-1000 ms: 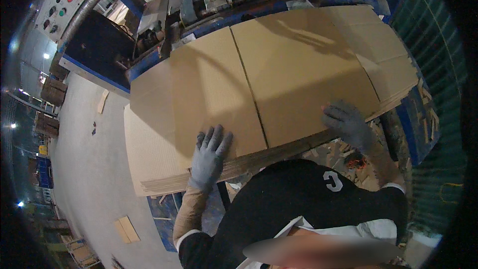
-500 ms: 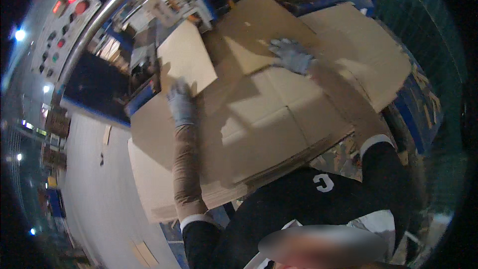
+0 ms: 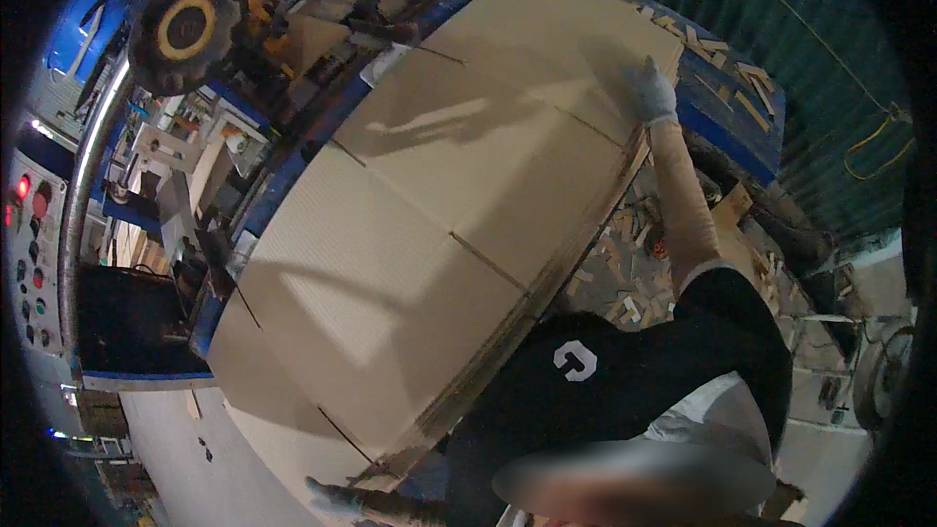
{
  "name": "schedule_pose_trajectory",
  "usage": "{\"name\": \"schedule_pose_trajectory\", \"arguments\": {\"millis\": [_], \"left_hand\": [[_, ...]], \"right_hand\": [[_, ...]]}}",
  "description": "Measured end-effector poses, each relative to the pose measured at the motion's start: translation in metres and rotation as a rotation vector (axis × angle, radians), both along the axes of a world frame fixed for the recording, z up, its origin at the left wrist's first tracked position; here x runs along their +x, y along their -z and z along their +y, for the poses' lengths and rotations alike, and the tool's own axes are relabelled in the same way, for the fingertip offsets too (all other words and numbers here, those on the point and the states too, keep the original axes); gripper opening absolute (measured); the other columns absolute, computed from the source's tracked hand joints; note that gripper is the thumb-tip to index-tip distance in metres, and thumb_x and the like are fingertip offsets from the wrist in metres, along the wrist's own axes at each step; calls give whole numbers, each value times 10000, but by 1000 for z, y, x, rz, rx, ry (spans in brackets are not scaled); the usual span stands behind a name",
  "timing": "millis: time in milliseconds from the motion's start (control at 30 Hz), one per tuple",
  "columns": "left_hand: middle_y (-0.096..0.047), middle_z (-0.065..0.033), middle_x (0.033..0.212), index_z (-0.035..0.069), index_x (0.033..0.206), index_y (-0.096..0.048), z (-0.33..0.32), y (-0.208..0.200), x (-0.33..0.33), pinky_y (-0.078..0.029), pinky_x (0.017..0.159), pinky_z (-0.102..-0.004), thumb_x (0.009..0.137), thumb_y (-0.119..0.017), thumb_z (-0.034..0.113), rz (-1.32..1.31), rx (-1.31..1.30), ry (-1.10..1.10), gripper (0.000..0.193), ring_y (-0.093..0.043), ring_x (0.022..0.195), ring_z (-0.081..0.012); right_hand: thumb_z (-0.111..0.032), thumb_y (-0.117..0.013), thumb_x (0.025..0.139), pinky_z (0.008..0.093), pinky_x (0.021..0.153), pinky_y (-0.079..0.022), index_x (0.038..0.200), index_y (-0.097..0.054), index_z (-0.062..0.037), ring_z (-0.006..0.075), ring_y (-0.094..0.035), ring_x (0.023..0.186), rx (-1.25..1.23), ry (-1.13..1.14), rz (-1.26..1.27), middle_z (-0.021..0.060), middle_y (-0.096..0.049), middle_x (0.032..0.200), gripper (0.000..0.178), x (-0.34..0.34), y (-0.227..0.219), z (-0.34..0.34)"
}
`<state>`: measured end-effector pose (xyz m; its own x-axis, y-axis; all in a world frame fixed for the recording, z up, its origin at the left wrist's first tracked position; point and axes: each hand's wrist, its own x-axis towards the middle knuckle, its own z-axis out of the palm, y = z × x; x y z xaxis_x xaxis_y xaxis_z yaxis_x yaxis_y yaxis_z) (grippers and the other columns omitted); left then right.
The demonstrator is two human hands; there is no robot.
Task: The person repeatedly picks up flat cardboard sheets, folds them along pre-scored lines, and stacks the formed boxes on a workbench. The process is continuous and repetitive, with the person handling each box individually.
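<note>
Blue machine (image 3: 293,158) alongside, cardboard stack (image 3: 429,205) between the gloved hands (image 3: 654,98) (image 3: 335,498).

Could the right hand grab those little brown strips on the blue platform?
Probably yes: the right hand is at the cardboard stack, the brown strips lie just beyond on the blue platform, and nothing seems in between.

Our right forearm (image 3: 685,195) stretches away toward the far right, ending in our gloved right hand (image 3: 652,96), one digit pointing away from us. Our left forearm (image 3: 400,507) extends leftward at the near edge, our gloved left hand (image 3: 335,495) at its end. How far either hand is closed, we cannot tell.
</note>
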<state>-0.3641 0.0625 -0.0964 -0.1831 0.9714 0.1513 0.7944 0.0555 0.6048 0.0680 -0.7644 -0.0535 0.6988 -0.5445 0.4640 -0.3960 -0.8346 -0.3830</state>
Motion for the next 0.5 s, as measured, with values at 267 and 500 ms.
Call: {"name": "schedule_pose_trajectory", "arguments": {"millis": [267, 500], "left_hand": [[-515, -224, 1308, -47, 1354, -428, -81, -133, 28, -393, 1014, -394, 871, -590, 458, -497, 374, 208, 717, -510, 1198, -309], [-544, -157, 1242, -22, 1248, -535, -81, -169, 38, -457, 917, -410, 890, -578, 215, -820, 641, 1015, 432, -557, 1079, -274]], "right_hand": [[-308, -599, 857, 383, 847, -504, 1238, -568, -125, 307, -610, 1056, 672, -498, -688, 129, -571, 1269, 424, 56, -3, -51], [-194, -576, 883, 357, 888, -477, 1282, -535, -105, 253, -600, 1055, 1162, -634, -767, 115, -597, 1219, 410, 31, -88, -36]]}}
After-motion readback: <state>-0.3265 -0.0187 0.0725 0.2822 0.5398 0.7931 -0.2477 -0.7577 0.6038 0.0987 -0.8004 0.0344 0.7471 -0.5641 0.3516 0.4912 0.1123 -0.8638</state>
